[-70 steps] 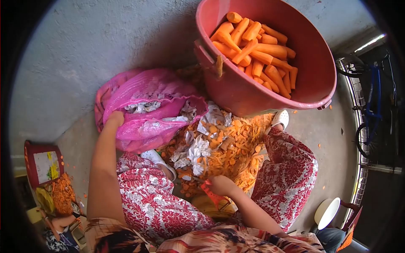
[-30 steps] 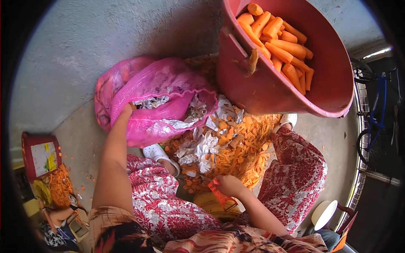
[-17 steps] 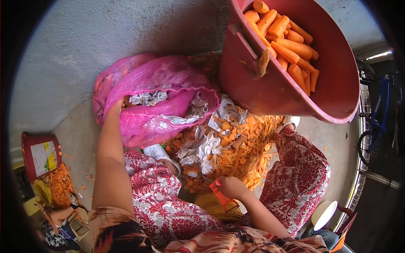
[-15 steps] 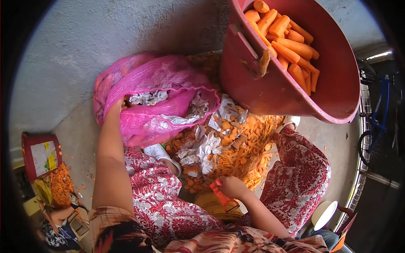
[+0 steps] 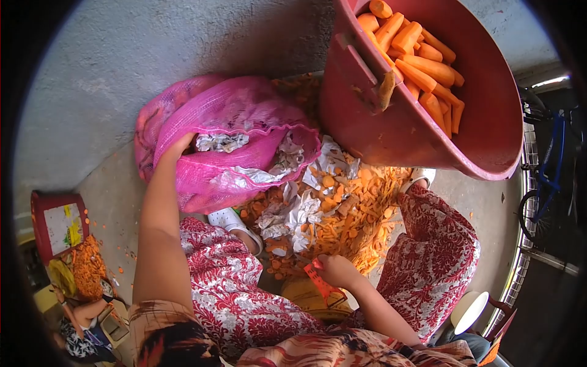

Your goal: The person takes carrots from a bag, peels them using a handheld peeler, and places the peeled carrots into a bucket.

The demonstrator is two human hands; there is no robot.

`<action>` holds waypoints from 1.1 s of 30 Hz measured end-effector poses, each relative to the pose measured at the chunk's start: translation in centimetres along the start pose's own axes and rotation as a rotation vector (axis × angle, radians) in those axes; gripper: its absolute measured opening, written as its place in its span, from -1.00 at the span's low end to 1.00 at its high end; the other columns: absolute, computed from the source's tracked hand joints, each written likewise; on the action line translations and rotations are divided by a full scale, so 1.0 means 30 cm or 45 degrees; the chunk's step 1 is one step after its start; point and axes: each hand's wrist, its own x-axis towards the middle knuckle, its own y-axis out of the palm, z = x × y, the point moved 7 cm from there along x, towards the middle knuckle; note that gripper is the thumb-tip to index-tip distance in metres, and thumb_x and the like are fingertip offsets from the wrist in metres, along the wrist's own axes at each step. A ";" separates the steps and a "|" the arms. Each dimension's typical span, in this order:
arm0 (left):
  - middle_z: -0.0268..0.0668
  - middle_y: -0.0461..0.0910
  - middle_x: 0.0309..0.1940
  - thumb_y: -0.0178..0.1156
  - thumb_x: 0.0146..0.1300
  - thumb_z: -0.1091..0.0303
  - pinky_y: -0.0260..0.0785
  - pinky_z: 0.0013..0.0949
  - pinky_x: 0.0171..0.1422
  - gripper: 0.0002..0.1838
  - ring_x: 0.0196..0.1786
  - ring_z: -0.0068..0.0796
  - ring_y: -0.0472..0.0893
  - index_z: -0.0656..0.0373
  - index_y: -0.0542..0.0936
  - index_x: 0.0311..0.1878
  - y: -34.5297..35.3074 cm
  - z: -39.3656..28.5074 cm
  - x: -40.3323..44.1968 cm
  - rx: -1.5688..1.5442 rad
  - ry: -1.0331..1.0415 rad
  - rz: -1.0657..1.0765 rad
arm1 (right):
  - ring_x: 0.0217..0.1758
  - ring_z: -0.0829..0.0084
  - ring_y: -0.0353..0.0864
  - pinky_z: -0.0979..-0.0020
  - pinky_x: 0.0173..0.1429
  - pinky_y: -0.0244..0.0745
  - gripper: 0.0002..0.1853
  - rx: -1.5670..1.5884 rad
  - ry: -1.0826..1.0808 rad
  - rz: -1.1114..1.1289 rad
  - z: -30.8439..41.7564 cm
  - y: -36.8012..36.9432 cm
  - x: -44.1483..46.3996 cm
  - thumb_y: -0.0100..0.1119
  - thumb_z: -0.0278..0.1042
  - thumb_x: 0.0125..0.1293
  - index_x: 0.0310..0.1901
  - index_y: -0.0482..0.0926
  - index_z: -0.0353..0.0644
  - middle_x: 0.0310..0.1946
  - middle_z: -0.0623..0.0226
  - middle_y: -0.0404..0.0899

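My left hand (image 5: pixel 178 147) reaches into the mouth of a pink mesh sack (image 5: pixel 244 110); its fingers are hidden inside. Crumpled paper (image 5: pixel 221 142) lies in the sack's opening, and darker orange shapes show through the mesh. Low in the middle, my right hand (image 5: pixel 340 271) is closed around a red peeler (image 5: pixel 319 281), held above a yellowish rounded thing (image 5: pixel 306 296) between my legs. Carrot peelings and cut ends (image 5: pixel 361 214) cover the floor between my feet, with more crumpled paper (image 5: pixel 299 217) on them.
A large red tub (image 5: pixel 379 131) of peeled carrots (image 5: pixel 422 67) stands at the upper right. Another red bucket (image 5: pixel 40 214) is at the left, near a heap of orange peelings (image 5: pixel 90 269) and another person (image 5: pixel 85 324). A blue bicycle (image 5: pixel 553 159) stands far right.
My left hand has drawn back slightly toward the sack's opening, so more of it shows at the rim. The right hand and peeler have stayed in place.
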 end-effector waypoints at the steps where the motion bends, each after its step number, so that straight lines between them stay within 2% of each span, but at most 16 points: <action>1: -0.34 0.39 0.02 -0.06 0.04 -0.21 0.14 -0.23 0.15 -0.36 0.07 -0.41 0.35 0.03 0.36 0.09 0.015 -0.062 -0.037 0.176 0.009 0.072 | -0.32 0.02 0.50 0.14 -0.21 0.38 -0.77 0.000 0.001 -0.003 0.002 0.003 -0.001 -0.05 -0.30 0.04 -0.32 0.43 -0.27 -0.44 -0.03 0.51; 2: -0.33 0.39 0.01 -0.06 0.04 -0.21 0.15 -0.23 0.14 -0.36 0.06 -0.41 0.35 0.03 0.36 0.08 0.037 -0.097 -0.061 0.350 0.020 0.143 | -0.31 0.02 0.50 0.14 -0.21 0.38 -0.77 -0.002 0.004 -0.002 0.003 0.003 -0.002 -0.05 -0.29 0.04 -0.32 0.43 -0.27 -0.44 -0.03 0.51; 3: -0.32 0.43 -0.06 -0.06 0.04 -0.19 0.25 -0.28 0.03 -0.42 0.01 -0.42 0.39 0.03 0.41 0.01 0.034 -0.109 -0.063 0.310 0.058 0.023 | -0.31 0.03 0.50 0.14 -0.21 0.38 -0.77 -0.004 0.007 0.000 0.005 0.002 -0.003 -0.05 -0.29 0.05 -0.32 0.44 -0.27 -0.44 -0.03 0.51; 6: -0.33 0.50 -0.17 -0.06 0.07 -0.15 0.31 -0.34 -0.10 -0.49 -0.07 -0.47 0.43 0.06 0.49 -0.10 0.044 -0.122 -0.085 0.274 0.032 0.127 | -0.31 0.03 0.50 0.14 -0.20 0.38 -0.76 0.012 0.004 0.001 0.002 0.014 -0.005 -0.05 -0.28 0.05 -0.31 0.44 -0.26 -0.43 -0.03 0.51; 10: -0.37 0.55 -0.30 -0.09 0.14 -0.05 0.33 -0.47 -0.21 -0.56 -0.24 -0.51 0.49 0.12 0.56 -0.25 0.031 -0.220 -0.114 0.348 0.249 0.299 | -0.30 0.04 0.51 0.14 -0.19 0.39 -0.75 -0.013 -0.002 0.008 -0.001 0.013 -0.010 -0.06 -0.28 0.06 -0.29 0.45 -0.26 -0.43 -0.02 0.52; 13: -0.33 0.56 -0.34 -0.04 0.15 0.03 0.33 -0.53 -0.25 -0.60 -0.36 -0.50 0.52 0.19 0.56 -0.27 0.096 -0.476 -0.419 0.227 0.509 0.274 | -0.36 0.02 0.49 0.14 -0.26 0.37 -0.74 -0.030 -0.058 -0.075 -0.016 0.015 -0.007 -0.05 -0.18 0.10 -0.35 0.44 -0.23 -0.50 0.01 0.51; 15: -0.30 0.56 -0.33 0.03 0.13 0.08 0.33 -0.49 -0.22 -0.63 -0.32 -0.49 0.52 0.22 0.55 -0.26 0.134 -0.564 -0.576 0.231 0.656 0.166 | -0.29 0.05 0.50 0.15 -0.21 0.38 -0.76 -0.056 -0.030 -0.056 -0.001 -0.002 -0.016 -0.08 -0.28 0.07 -0.30 0.46 -0.25 -0.43 -0.01 0.52; 17: -0.24 0.56 -0.31 0.12 0.08 0.16 0.33 -0.44 -0.15 -0.66 -0.26 -0.47 0.53 0.27 0.52 -0.23 0.164 -0.595 -0.710 0.293 0.789 0.019 | -0.26 0.06 0.51 0.16 -0.18 0.39 -0.75 -0.087 -0.023 -0.055 0.007 -0.007 -0.035 -0.10 -0.34 0.06 -0.27 0.46 -0.25 -0.39 -0.02 0.52; 18: -0.20 0.56 -0.31 0.15 0.06 0.22 0.33 -0.43 -0.16 -0.67 -0.28 -0.48 0.53 0.30 0.51 -0.21 0.176 -0.566 -0.737 0.435 0.715 -0.049 | -0.25 0.06 0.51 0.16 -0.17 0.39 -0.75 -0.105 -0.032 -0.062 0.004 -0.002 -0.035 -0.11 -0.34 0.06 -0.26 0.47 -0.24 -0.39 -0.02 0.52; 20: -0.21 0.56 -0.35 0.21 0.02 0.29 0.35 -0.44 -0.20 -0.70 -0.30 -0.50 0.53 0.31 0.50 -0.23 0.222 -0.556 -0.836 0.345 0.845 0.035 | -0.25 0.07 0.51 0.17 -0.17 0.38 -0.74 -0.123 -0.063 -0.090 0.020 -0.006 -0.057 -0.12 -0.33 0.07 -0.24 0.47 -0.22 -0.38 -0.02 0.52; 22: -0.27 0.54 -0.36 0.22 0.01 0.37 0.38 -0.45 -0.21 -0.77 -0.32 -0.50 0.53 0.28 0.51 -0.26 0.252 -0.534 -0.940 0.073 0.748 0.063 | -0.25 0.08 0.51 0.17 -0.16 0.38 -0.74 -0.122 -0.096 -0.122 0.041 -0.021 -0.088 -0.13 -0.31 0.09 -0.23 0.48 -0.20 -0.37 0.00 0.52; 23: -0.31 0.52 -0.32 0.18 0.06 0.37 0.41 -0.45 -0.21 -0.78 -0.28 -0.48 0.53 0.24 0.49 -0.23 0.278 -0.534 -1.039 -0.102 0.540 0.158 | -0.26 0.06 0.50 0.16 -0.17 0.37 -0.75 -0.109 -0.111 -0.134 0.047 -0.024 -0.104 -0.11 -0.28 0.08 -0.26 0.47 -0.21 -0.39 0.00 0.52; 26: -0.30 0.49 -0.24 0.16 0.09 0.34 0.42 -0.38 -0.15 -0.73 -0.19 -0.46 0.50 0.23 0.44 -0.16 0.323 -0.496 -1.224 -0.510 0.606 0.232 | -0.30 0.03 0.49 0.15 -0.20 0.35 -0.76 -0.077 -0.188 -0.183 0.053 -0.046 -0.129 -0.08 -0.25 0.05 -0.33 0.45 -0.23 -0.42 0.00 0.51; 29: -0.22 0.44 -0.17 0.20 0.05 0.11 0.35 -0.19 -0.04 -0.52 -0.09 -0.38 0.45 0.22 0.35 -0.07 0.387 -0.448 -1.334 -1.036 0.701 0.300 | -0.29 0.04 0.49 0.17 -0.20 0.35 -0.76 0.017 -0.222 -0.300 0.043 -0.063 -0.148 -0.08 -0.29 0.03 -0.30 0.46 -0.20 -0.42 -0.01 0.51; 30: -0.26 0.43 -0.27 0.20 -0.02 -0.05 0.36 -0.12 -0.08 -0.46 -0.15 -0.32 0.46 0.14 0.36 -0.11 0.425 -0.429 -1.359 -1.159 0.651 0.284 | -0.28 0.03 0.48 0.17 -0.20 0.35 -0.76 0.037 -0.232 -0.321 0.044 -0.076 -0.162 -0.08 -0.29 0.03 -0.30 0.46 -0.21 -0.42 -0.01 0.51; 33: -0.27 0.42 -0.38 0.18 -0.06 -0.14 0.37 -0.05 -0.13 -0.44 -0.26 -0.27 0.46 0.12 0.34 -0.17 0.597 -0.344 -1.358 -1.645 0.365 0.370 | -0.32 0.06 0.49 0.18 -0.23 0.34 -0.77 0.098 -0.257 -0.401 0.020 -0.096 -0.193 -0.07 -0.29 0.04 -0.33 0.47 -0.22 -0.45 0.01 0.51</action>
